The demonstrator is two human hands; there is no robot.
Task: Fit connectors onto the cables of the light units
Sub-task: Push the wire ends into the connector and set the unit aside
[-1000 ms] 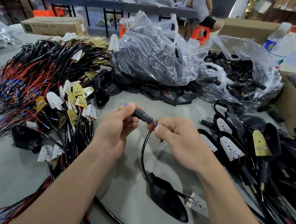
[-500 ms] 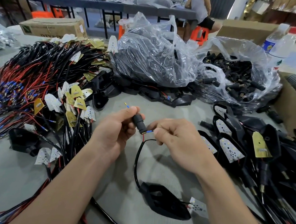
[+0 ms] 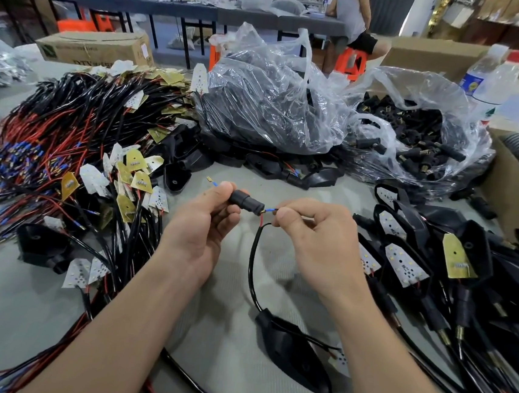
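My left hand grips a black connector between thumb and fingers. A blue wire with a metal terminal sticks out past the thumb. My right hand pinches a short blue wire at the connector's right end, beside a red wire. The black cable curves down from there to a black light unit lying on the table, with a white LED board at its right side.
A heap of cabled light units fills the left. Finished units lie on the right. Two clear bags hold black housings and loose connectors. A cardboard box, water bottles and a seated person are behind.
The connector has tipped from slanted to nearly level. My right hand moved slightly right, exposing the blue and red wires, and the light unit slid a little on the table.
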